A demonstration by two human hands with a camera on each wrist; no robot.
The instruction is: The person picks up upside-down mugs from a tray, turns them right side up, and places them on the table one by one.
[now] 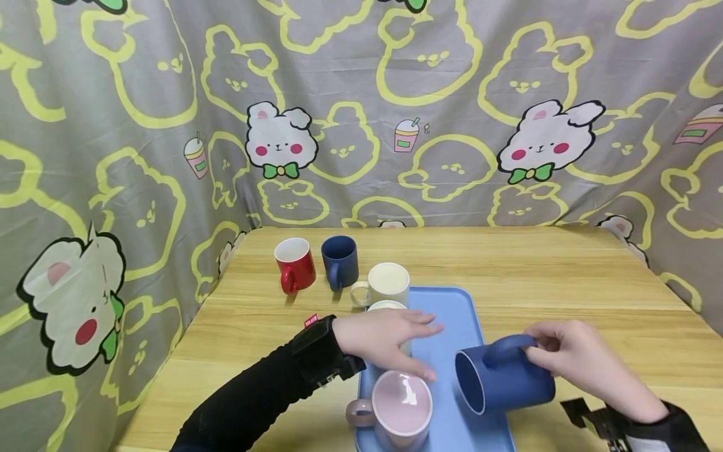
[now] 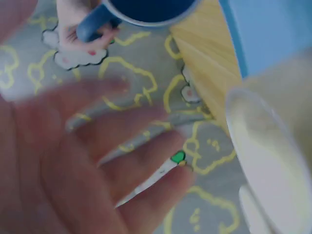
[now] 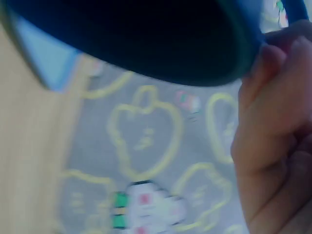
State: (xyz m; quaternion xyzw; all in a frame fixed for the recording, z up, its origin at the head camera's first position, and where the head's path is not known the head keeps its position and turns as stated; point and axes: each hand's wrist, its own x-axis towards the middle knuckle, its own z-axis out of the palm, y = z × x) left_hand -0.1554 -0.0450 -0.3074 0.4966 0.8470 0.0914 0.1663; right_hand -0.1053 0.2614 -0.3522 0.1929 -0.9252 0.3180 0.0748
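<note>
So my right hand (image 1: 582, 355) has the handle of a blue mug (image 1: 516, 383), fingers and thumb closed on it from the right side. The mug's tipped over sideways in my grip, handle up top, mouth pointing left and its base out to the right. It's over the right-hand edge of the blue tray (image 1: 446, 326), my forearm coming in from the lower right corner.

My left hand (image 1: 381, 333) isn't gripping anything. It's stretched flat out over the left half of the tray, back of the hand up, fingers straight and fanned toward the right, thumb angled nearer to me. The left wrist view gets those spread fingers too, just blurry. Black sleeve (image 1: 248, 389) runs up to the wrist from the lower left.

Right under that hand is a cream mug (image 1: 386, 305), mostly covered, and I honestly can't tell if I'm touching it. Just on my side of the thumb there's a pink mug (image 1: 402, 402) standing upright on the tray, handle to the left. Another pale mug (image 1: 388, 285) is at the tray's far left corner, and a red mug (image 1: 299, 267) stands farther left on the wooden table (image 1: 565, 270).
</note>
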